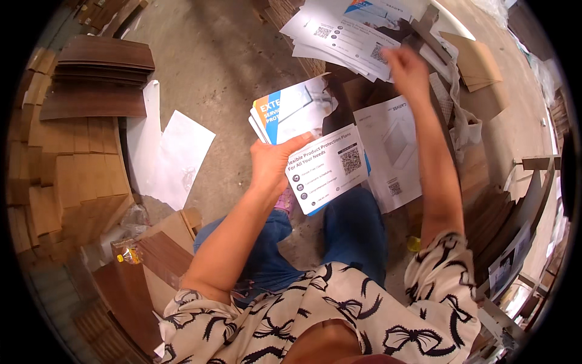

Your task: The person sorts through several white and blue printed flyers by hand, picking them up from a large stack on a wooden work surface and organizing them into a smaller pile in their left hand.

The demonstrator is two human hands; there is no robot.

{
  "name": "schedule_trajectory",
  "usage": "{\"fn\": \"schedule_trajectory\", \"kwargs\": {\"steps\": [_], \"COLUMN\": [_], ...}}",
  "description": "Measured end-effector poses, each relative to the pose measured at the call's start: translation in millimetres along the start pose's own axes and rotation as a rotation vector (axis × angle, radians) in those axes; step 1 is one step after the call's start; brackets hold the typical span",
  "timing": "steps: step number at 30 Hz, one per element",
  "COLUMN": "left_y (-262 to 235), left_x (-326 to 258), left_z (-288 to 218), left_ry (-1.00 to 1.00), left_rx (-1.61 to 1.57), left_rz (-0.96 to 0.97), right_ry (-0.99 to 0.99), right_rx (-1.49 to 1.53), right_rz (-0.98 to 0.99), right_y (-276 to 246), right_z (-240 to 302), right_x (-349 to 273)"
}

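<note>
My left hand (273, 162) grips a stack of printed leaflets (327, 170) in front of my knees, the thumb on top. The upper part has a blue and orange stripe, the lower part is white with icons and a square code. Farther off to the right, my right hand (409, 71) is closed, its fingertips at the edge of a fanned pile of leaflets (345, 45). The exact hold of those fingertips is partly hidden. Between the hands and below the pile, a white printed sheet (391, 158) shows a pale line drawing.
Dark brown boards (100, 73) lie stacked at left above many cardboard pieces (79, 182). White papers (182, 161) lie on the concrete floor (206, 67). A small yellow-labelled bottle (128, 256) is at lower left. Brown cardboard (476, 67) and a crumpled white wrap (464, 130) are at right.
</note>
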State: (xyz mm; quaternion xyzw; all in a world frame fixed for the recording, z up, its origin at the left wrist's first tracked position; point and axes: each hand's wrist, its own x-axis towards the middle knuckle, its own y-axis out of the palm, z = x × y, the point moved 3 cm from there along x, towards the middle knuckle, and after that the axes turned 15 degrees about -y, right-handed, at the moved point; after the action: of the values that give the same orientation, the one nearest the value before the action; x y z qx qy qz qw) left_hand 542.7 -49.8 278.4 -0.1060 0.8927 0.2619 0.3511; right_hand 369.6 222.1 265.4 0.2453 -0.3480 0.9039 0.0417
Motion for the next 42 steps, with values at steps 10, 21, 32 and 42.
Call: {"fn": "schedule_trajectory", "kwargs": {"steps": [10,21,32,42], "left_y": [-3.0,-3.6,-15.8,-23.9], "left_x": [5.8,12.7,16.0,20.5], "left_z": [-0.6,15.1,15.9,-7.1], "left_ry": [-0.083,-0.188,-0.149,0.033], "left_rx": [0.061,0.085,0.179,0.199], "left_rz": [0.127,0.174,0.07,-0.079], "right_ry": [0.488,0.68,0.659,0.567], "right_rx": [0.791,1.007,0.819,-0.048], "right_rz": [0.122,-0.015,0.047,0.032], "right_y": [21.1,18.6,11.2,-70.8], "right_z": [75.5,61.3,54.6,-41.1], "right_x": [-154.8,-182.4,-193.1,-207.7]}}
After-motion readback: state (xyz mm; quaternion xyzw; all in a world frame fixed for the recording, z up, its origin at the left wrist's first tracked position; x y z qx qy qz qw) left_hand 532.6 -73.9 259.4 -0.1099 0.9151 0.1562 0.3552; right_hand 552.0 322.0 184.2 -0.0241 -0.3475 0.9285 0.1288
